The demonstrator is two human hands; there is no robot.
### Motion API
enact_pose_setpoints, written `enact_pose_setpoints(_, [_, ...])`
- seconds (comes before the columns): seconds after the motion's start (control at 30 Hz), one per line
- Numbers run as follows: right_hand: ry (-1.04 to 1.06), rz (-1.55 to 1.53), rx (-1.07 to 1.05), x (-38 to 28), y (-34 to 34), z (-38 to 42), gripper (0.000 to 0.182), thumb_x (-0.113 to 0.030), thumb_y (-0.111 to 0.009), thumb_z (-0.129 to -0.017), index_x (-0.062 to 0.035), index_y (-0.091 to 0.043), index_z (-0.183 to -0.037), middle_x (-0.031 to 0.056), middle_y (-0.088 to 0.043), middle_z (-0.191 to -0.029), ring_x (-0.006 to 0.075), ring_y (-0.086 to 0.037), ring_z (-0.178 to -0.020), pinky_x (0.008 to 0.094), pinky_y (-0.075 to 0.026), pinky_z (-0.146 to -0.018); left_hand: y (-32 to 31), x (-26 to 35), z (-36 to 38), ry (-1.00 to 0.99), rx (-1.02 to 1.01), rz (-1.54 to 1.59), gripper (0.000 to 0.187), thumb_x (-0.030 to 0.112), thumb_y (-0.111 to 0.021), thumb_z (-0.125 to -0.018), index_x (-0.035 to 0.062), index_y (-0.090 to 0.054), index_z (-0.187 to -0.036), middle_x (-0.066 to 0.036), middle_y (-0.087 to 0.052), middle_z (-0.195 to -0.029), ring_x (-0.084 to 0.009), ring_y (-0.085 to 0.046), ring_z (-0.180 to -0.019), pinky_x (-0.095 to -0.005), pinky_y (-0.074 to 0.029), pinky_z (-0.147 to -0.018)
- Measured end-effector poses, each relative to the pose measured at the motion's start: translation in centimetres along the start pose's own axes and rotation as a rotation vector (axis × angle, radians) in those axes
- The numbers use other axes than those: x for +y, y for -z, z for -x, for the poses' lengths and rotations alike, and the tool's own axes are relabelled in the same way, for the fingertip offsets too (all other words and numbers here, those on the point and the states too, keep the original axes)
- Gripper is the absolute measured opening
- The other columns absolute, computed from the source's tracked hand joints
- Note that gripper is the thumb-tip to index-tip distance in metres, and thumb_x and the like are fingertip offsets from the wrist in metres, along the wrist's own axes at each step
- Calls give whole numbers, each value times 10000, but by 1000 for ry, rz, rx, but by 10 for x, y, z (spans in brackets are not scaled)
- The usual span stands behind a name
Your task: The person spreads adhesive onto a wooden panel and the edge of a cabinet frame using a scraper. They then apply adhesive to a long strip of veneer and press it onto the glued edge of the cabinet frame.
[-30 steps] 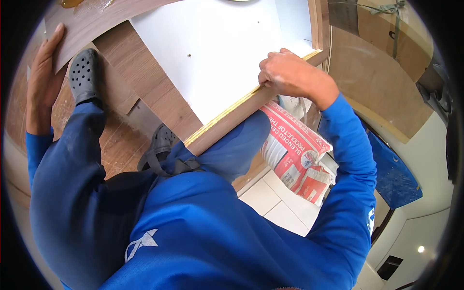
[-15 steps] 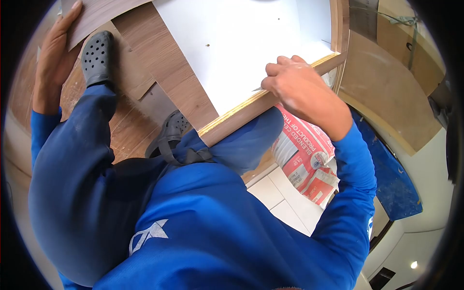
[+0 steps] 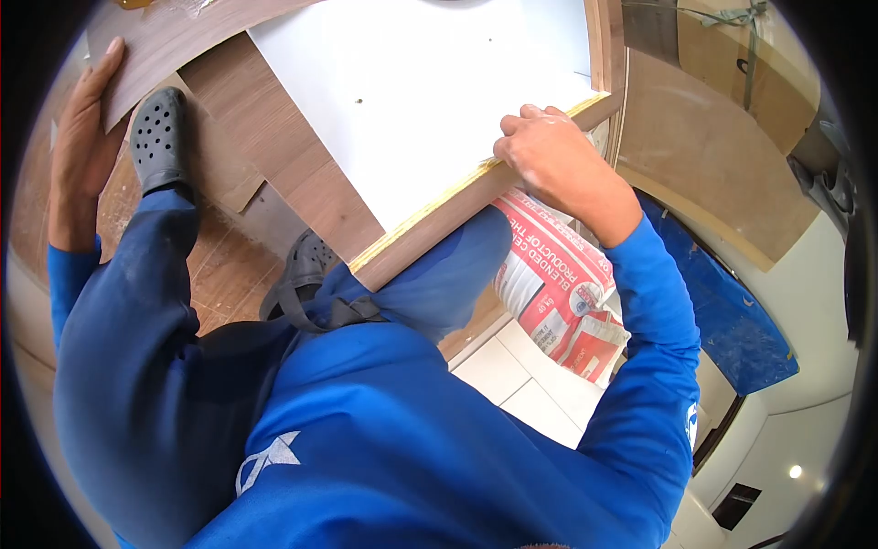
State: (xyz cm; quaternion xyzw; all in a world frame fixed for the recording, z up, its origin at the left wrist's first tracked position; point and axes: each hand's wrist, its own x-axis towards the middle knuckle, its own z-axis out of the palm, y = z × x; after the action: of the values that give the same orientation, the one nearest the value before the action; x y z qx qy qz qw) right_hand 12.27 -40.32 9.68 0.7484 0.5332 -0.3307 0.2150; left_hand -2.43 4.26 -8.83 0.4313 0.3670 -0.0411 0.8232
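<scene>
At the upper left, my left hand [image 3: 84, 142] holds the end of a wood-grain sheet [image 3: 183, 41], thumb on its edge and the other fingers behind it. My right hand [image 3: 560, 157] is closed at the front edge of a wood-grain box [image 3: 430, 229] with a white inside [image 3: 421, 101]. Its fingers are curled over the yellowish raw strip [image 3: 457, 181] along that edge. Whether the fingers hold something small is hidden. The box's front corner lies over my leg.
A red and white cement bag [image 3: 553, 284] stands below my right forearm. Brown boards [image 3: 713, 146] and a blue panel [image 3: 713, 293] are at the right. My feet in grey clogs [image 3: 157, 137] rest on the wood floor at the left.
The box, sheet and surroundings appear shifted left in view. My right hand sits slightly farther along the strip toward the box's right corner. My left hand still holds the sheet.
</scene>
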Motion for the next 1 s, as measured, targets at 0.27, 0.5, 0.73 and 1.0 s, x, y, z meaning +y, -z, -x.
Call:
enact_pose_setpoints(0.27, [14,-60,-143,10,44,3,171,-49,-583,-850,-27,-744,-902,100,-678,-937,310,-630,-969,421,-514,-851,-4,-1,2,-32,28,-2,383,340,-652,-999,55,-606,-1251,-40,-664,-1133,-106,-659,-1015,-281,-558,-888])
enact_pose_setpoints(0.5, [-160,-587,615,25,129,18,234,52,-645,-856,20,-692,-1083,141,-681,-995,305,-661,-924,369,-527,-830,-16,10,12,-76,-49,78,321,292,-640,-1001,44,-633,-1203,-66,-683,-1142,-146,-683,-996,-302,-551,-920])
enact_pose_setpoints(0.73, [-21,-389,1075,-21,159,-31,409,146,-620,-810,-18,-692,-1178,137,-632,-993,302,-623,-886,379,-510,-774,-73,50,45,26,-240,163,419,241,-617,-1003,1,-496,-1324,-99,-616,-1252,-177,-616,-1120,-348,-510,-976])
enact_pose_setpoints(1.0, [-20,-69,1254,25,124,-60,466,134,-641,-800,-27,-677,-1236,94,-610,-1041,275,-576,-909,368,-489,-766,-64,50,40,94,-282,242,262,239,-612,-1012,55,-556,-1191,-61,-659,-1104,-144,-651,-986,-334,-543,-899])
